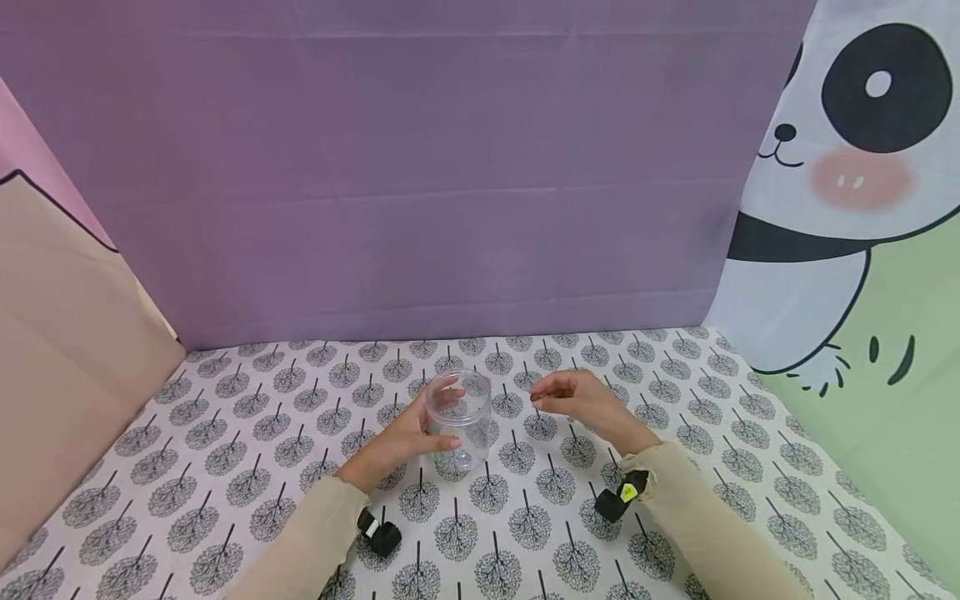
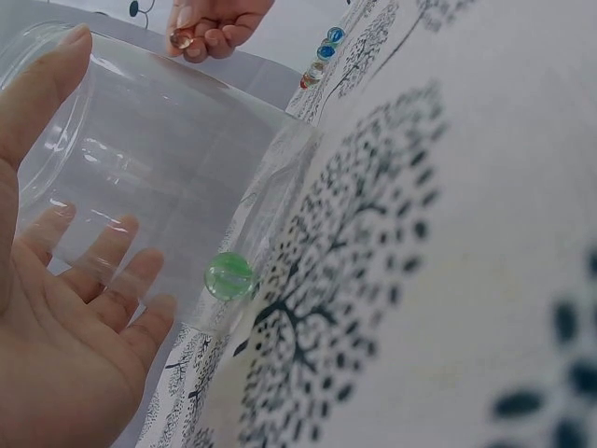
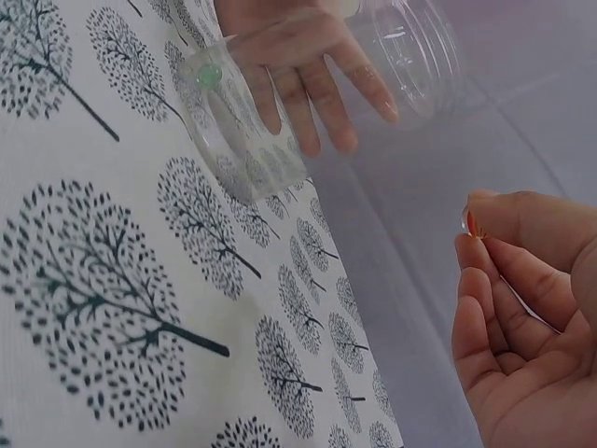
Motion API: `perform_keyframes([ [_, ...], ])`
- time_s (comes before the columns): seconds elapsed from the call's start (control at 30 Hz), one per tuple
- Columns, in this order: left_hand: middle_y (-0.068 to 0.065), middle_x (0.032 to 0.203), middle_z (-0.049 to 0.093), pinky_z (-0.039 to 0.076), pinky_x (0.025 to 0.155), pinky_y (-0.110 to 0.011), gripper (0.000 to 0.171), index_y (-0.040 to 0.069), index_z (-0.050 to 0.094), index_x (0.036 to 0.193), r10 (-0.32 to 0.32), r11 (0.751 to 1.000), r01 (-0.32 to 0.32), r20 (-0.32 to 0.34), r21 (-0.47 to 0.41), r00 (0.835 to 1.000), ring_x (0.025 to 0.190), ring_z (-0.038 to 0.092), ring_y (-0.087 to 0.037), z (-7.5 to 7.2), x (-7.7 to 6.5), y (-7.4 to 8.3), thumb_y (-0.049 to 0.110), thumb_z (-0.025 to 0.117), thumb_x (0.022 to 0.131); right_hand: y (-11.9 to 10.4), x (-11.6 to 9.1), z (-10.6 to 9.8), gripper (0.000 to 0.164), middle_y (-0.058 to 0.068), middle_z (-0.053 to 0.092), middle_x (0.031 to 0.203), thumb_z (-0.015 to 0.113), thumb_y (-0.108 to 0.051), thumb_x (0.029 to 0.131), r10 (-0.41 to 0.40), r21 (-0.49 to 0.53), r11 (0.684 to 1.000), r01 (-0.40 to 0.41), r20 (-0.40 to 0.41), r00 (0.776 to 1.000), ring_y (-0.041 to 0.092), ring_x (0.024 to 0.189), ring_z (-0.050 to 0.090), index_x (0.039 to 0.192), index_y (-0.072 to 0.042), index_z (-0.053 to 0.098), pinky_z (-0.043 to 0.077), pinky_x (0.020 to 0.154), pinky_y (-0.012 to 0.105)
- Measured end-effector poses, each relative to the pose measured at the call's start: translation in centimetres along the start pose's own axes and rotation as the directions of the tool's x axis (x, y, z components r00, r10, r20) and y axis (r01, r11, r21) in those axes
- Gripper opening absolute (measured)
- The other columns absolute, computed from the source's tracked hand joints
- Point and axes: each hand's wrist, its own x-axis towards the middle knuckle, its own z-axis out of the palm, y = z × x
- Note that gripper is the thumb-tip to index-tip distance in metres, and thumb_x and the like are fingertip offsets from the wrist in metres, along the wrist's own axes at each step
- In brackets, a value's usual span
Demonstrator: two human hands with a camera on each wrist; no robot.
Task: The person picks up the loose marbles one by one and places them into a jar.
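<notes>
A clear, lidless jar (image 1: 471,429) stands upright on the cloth. My left hand (image 1: 401,437) grips its side, thumb on the near side and fingers around the far side. Inside, at the jar's bottom, lies a green marble (image 2: 229,276), seen through the wall in both wrist views. To the right of the jar and apart from it, my right hand (image 1: 581,402) is raised above the cloth. Between its thumb and forefinger it pinches a clear marble with orange-red streaks (image 3: 473,224), partly hidden by the fingertips.
Several blue, clear and red marbles (image 2: 326,52) lie in a row on the cloth, beyond the jar in the left wrist view. The tree-print cloth (image 1: 495,533) covers the table. A purple curtain (image 1: 450,208) hangs behind, with a panda-print cloth (image 1: 810,300) on the right.
</notes>
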Motion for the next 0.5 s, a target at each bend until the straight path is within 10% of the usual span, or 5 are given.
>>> perform_keyframes([
  [0.5, -0.011, 0.154, 0.029, 0.019, 0.114, -0.06, 0.092, 0.019, 0.018, 0.15, -0.007, 1.0, 0.007, -0.01, -0.02, 1.0, 0.142, 0.025, -0.034, 0.0, -0.1, 0.0, 0.011, 0.074, 0.077, -0.6, 0.3, 1.5, 0.033, 0.008, 0.068, 0.102, 0.07, -0.017, 0.083, -0.055, 0.008, 0.998, 0.055, 0.03, 0.998, 0.023, 0.092, 0.062, 0.11, 0.0, 0.064, 0.052, 0.09, 0.044],
])
